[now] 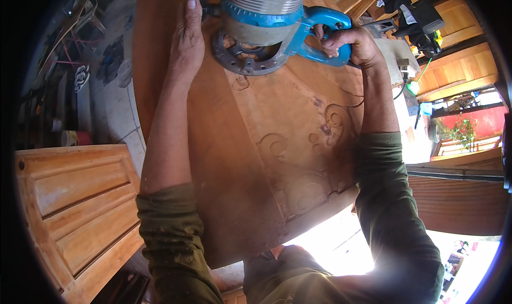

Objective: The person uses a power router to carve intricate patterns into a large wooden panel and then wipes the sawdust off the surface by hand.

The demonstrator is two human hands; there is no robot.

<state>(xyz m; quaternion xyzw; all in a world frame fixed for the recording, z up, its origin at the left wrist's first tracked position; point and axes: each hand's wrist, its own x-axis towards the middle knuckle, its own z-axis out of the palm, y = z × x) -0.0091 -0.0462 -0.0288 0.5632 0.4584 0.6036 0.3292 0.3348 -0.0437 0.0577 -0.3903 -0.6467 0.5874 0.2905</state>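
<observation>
A wood router (pixel 266 19) with a ribbed grey body, a blue collar and a round metal base stands on a brown wooden panel (pixel 224 160) at the top of the view. My left hand (pixel 188 40) is at its dark side knob (pixel 209 9), thumb up along it; the other fingers are mostly hidden behind the hand. Around the blue loop handle (pixel 320 51) on the other side, my right hand (pixel 352 44) is closed. Carved scrolls (pixel 274 144) mark the panel between my forearms, nearer to me than the router.
A paneled wooden door (pixel 80 208) lies at the lower left. Behind my right wrist, a thin cord (pixel 346 106) crosses the panel. More wooden panels (pixel 458 72) are at the right, and a metal-framed chair (pixel 85 11) stands at the far left.
</observation>
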